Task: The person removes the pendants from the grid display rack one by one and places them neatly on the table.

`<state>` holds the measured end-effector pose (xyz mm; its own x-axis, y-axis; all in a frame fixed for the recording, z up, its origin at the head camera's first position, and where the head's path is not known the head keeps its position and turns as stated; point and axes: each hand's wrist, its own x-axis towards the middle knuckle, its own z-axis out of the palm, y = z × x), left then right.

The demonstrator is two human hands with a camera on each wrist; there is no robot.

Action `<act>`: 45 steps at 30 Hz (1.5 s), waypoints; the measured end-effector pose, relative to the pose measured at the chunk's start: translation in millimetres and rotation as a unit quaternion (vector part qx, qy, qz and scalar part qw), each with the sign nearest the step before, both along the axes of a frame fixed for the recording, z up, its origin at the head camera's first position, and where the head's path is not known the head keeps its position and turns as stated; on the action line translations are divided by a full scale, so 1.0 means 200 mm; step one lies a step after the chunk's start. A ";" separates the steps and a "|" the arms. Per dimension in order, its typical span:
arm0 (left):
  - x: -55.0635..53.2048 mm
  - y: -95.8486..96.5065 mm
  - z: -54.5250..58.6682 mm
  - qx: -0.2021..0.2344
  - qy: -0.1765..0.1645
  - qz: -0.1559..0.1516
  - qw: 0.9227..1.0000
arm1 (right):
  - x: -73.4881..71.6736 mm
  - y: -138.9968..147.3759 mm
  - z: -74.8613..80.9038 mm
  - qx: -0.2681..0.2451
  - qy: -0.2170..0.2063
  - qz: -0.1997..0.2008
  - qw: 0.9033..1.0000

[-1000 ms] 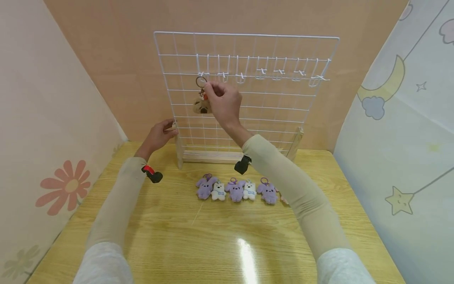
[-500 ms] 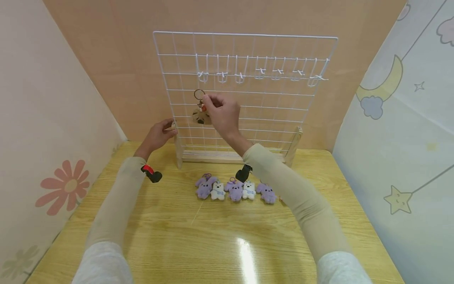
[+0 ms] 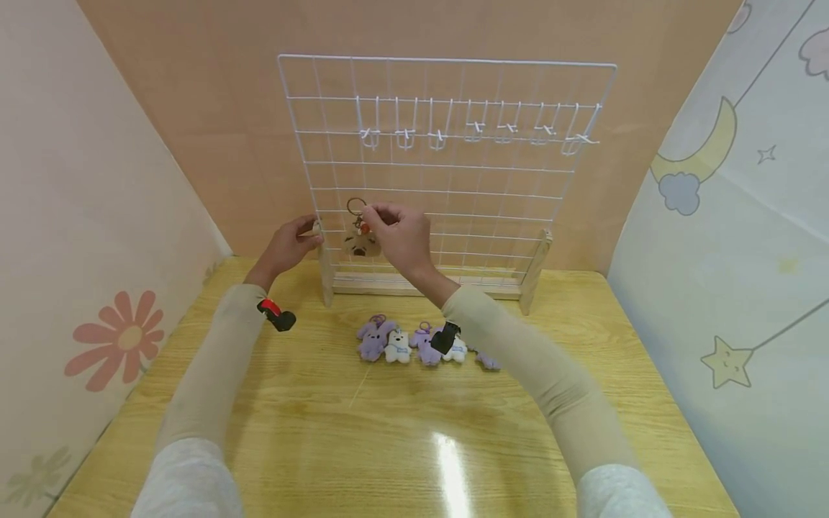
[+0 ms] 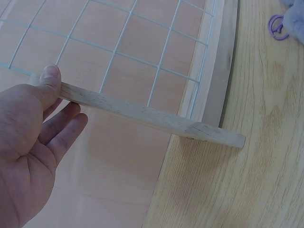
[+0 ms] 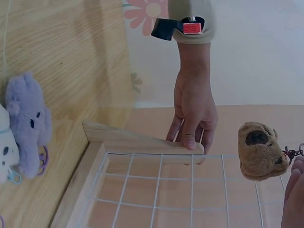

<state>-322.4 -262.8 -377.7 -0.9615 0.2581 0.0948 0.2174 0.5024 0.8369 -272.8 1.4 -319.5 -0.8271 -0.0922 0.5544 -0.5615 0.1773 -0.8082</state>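
In the head view my right hand [image 3: 404,237] pinches a brown plush keychain [image 3: 360,245] by its upper part, in front of the left side of the white wire grid rack [image 3: 447,65]. Its metal ring [image 3: 353,198] stands up above my fingertips. The brown plush head [image 5: 259,152] dangles beside my fingers in the right wrist view. My left hand [image 3: 288,248] grips the top of the rack's left wooden support [image 4: 128,110], thumb on one side and fingers on the other. Several white hooks [image 3: 404,134] line the rack's upper rows with nothing hanging on them.
On the wooden table [image 3: 388,439], before the rack's base bar [image 3: 369,285], lies a row of plush keychains, among them a purple one [image 3: 373,341] and a white one [image 3: 398,348]. My right forearm covers the row's right end. Patterned walls [image 3: 732,252] stand at both sides.
My right hand has come down from the leftmost hook with the brown plush keychain still pinched, drifting slightly left. The left hand stays on the wooden support.
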 end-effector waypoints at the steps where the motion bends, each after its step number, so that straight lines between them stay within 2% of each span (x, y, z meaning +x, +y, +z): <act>1: -0.02 -0.01 -0.02 0.001 0.002 0.000 1.000 | 0.00 0.00 -0.01 0.002 -0.003 0.001 1.000; 6: -0.05 -0.03 -0.07 -0.004 0.015 0.000 1.000 | 0.03 0.00 -0.08 0.015 -0.011 0.015 1.000; 19: -0.05 -0.03 -0.07 -0.013 0.030 0.002 0.999 | 0.10 -0.02 -0.27 0.056 -0.025 0.050 0.997; 27: -0.05 -0.03 -0.07 -0.013 0.038 0.005 0.999 | 0.14 -0.05 -0.37 0.074 -0.013 0.065 0.995; 29: -0.04 -0.02 -0.06 -0.010 0.033 0.007 0.999 | 0.15 -0.05 -0.39 0.079 -0.021 0.066 0.994; 32: 0.01 0.01 0.00 -0.011 0.027 0.005 1.000 | 0.17 -0.06 -0.42 0.085 -0.039 0.071 0.993; 35: 0.01 0.01 0.00 -0.013 0.026 0.006 1.000 | 0.19 -0.07 -0.46 0.085 -0.052 0.078 0.992; 39: -0.04 -0.02 -0.07 -0.012 0.038 0.006 0.999 | 0.21 -0.08 -0.51 0.086 -0.055 0.084 0.991; 45: -0.06 -0.03 -0.09 -0.002 0.040 0.006 0.999 | 0.24 -0.10 -0.59 0.086 -0.059 0.093 0.990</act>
